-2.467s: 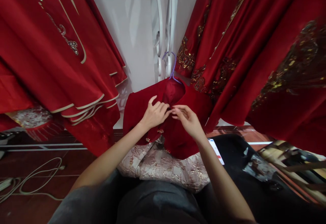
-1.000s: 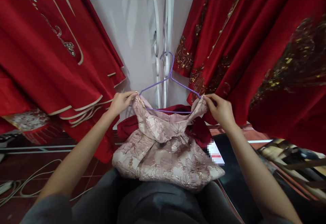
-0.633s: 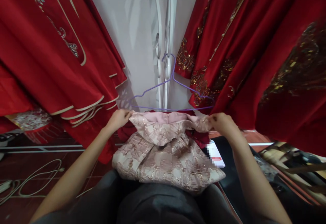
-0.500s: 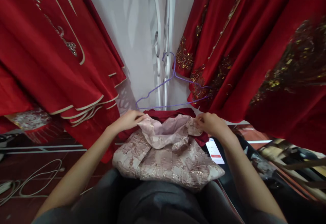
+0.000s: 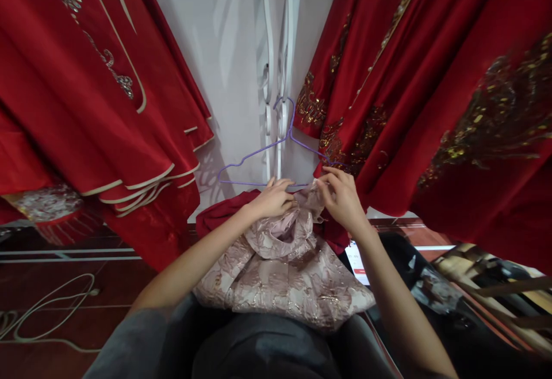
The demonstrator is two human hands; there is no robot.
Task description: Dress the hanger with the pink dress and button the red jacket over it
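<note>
A pale pink brocade garment (image 5: 297, 287) with gold threads lies across my lap, its opening gathered into folds towards the far side. My left hand (image 5: 274, 198) is on the far edge of the opening, fingers bent over the cloth and fingertips partly hidden. To its right, my right hand (image 5: 342, 196) pinches a raised piece of the same edge between thumb and fingers. Dark red cloth (image 5: 222, 211) shows beneath and behind the garment. Just beyond both hands hangs a purple wire hanger (image 5: 259, 152), without clothing on it.
Red embroidered garments hang on the left (image 5: 99, 108) and right (image 5: 388, 97). A white wall (image 5: 202, 34) stands behind. A lit phone (image 5: 359, 264) lies by my right forearm. A white cable (image 5: 54, 304) is coiled on the dark red floor at left.
Both hands have moved inward, the left one farther, drawing the garment's opening narrower and bunching its edge. The hanger now appears slightly lower and farther left.
</note>
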